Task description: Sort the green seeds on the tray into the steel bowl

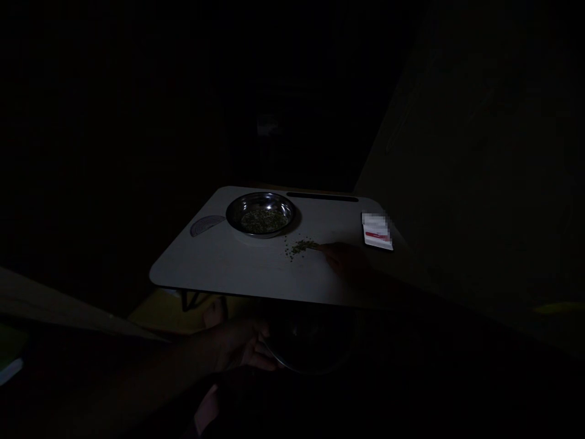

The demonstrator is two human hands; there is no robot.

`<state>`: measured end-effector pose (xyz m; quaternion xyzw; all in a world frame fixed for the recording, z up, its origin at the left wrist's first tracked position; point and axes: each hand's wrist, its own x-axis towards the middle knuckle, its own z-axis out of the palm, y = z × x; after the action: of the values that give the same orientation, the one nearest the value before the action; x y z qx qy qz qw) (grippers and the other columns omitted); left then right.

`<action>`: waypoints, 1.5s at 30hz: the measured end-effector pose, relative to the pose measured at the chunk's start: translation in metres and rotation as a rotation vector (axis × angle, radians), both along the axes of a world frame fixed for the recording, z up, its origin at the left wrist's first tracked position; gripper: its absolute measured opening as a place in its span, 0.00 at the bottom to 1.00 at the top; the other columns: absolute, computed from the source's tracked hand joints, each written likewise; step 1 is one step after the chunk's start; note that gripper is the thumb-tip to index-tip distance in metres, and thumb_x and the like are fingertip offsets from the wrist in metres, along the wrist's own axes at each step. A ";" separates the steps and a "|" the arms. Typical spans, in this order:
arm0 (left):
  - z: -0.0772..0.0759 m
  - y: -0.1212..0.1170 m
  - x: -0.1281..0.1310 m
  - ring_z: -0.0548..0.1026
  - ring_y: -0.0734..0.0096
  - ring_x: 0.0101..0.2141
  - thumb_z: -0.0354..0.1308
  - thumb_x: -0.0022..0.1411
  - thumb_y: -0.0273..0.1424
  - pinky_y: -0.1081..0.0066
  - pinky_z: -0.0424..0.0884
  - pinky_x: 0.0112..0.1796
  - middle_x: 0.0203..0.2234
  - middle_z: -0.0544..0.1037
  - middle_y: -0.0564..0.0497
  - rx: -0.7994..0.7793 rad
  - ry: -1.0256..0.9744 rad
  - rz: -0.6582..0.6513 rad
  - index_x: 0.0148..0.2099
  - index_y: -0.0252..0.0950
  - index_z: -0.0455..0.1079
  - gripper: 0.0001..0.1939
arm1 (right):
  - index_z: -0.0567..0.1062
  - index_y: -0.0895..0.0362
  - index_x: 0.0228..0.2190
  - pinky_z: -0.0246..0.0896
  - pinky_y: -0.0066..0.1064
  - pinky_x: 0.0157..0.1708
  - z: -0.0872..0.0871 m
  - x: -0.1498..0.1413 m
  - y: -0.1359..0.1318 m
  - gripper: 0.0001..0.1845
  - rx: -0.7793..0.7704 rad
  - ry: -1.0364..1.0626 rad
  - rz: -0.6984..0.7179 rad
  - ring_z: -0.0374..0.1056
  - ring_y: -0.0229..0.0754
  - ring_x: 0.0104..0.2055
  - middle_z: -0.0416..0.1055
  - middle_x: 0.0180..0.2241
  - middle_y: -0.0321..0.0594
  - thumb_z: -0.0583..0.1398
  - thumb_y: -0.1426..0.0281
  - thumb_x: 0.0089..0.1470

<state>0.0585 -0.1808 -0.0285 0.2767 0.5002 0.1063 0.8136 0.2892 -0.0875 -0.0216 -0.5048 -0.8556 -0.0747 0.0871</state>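
My left hand point(253, 347) grips the rim of a dark metal bowl point(315, 347), held just below the near edge of the white folding table point(205, 262). The inside of that bowl is too dark to make out. On the tabletop, my right hand point(340, 259) reaches in from the right, fingers stretched out to a small scattered pile of greenish seeds or grains point(301, 246). Its fingertips touch the pile's right side; much of this hand is in shadow. Behind the pile stands a shiny steel bowl point(261, 234) with more of the greenish bits in its bottom.
A phone point(378, 235) with a lit screen lies at the table's right edge. The table has a dark slot point(322, 197) along its far edge and a printed half-round mark point(206, 225) at left. A wall point(479, 183) rises on the right. The room is very dark.
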 end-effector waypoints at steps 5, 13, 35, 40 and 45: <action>0.000 0.000 0.000 0.69 0.71 0.23 0.45 0.39 0.27 0.68 0.61 0.30 0.17 0.70 0.50 -0.006 -0.023 -0.010 0.26 0.32 0.63 0.08 | 0.61 0.52 0.42 0.55 0.28 0.30 0.009 -0.008 -0.004 0.18 -0.039 0.026 -0.016 0.61 0.37 0.33 0.66 0.34 0.39 0.46 0.73 0.47; -0.001 0.000 0.000 0.69 0.71 0.24 0.45 0.40 0.27 0.68 0.60 0.30 0.17 0.70 0.50 0.003 -0.030 -0.018 0.29 0.32 0.63 0.11 | 0.62 0.56 0.41 0.53 0.31 0.36 0.002 0.003 -0.002 0.17 -0.046 0.050 0.014 0.59 0.39 0.38 0.64 0.38 0.41 0.45 0.74 0.47; -0.001 0.000 0.006 0.69 0.70 0.24 0.45 0.40 0.27 0.67 0.60 0.32 0.17 0.69 0.51 -0.002 0.005 -0.042 0.27 0.32 0.63 0.09 | 0.64 0.56 0.38 0.54 0.33 0.37 -0.009 0.030 -0.013 0.18 -0.008 0.024 0.054 0.59 0.39 0.39 0.64 0.39 0.40 0.45 0.76 0.45; 0.000 0.000 0.008 0.69 0.71 0.24 0.46 0.40 0.27 0.68 0.60 0.32 0.16 0.69 0.50 -0.001 -0.013 -0.039 0.25 0.31 0.63 0.08 | 0.64 0.55 0.38 0.55 0.33 0.35 -0.006 0.029 -0.013 0.17 0.004 0.049 -0.023 0.60 0.39 0.38 0.65 0.37 0.39 0.45 0.75 0.46; -0.003 0.001 0.006 0.69 0.71 0.24 0.45 0.40 0.27 0.68 0.60 0.31 0.17 0.70 0.51 0.006 -0.026 -0.053 0.25 0.32 0.63 0.07 | 0.64 0.56 0.39 0.54 0.31 0.35 -0.002 0.018 -0.006 0.17 -0.009 0.096 -0.018 0.60 0.39 0.38 0.65 0.38 0.40 0.45 0.75 0.46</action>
<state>0.0649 -0.1796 -0.0314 0.2910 0.4818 0.0898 0.8217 0.3074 -0.0939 -0.0232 -0.5160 -0.8461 -0.0472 0.1249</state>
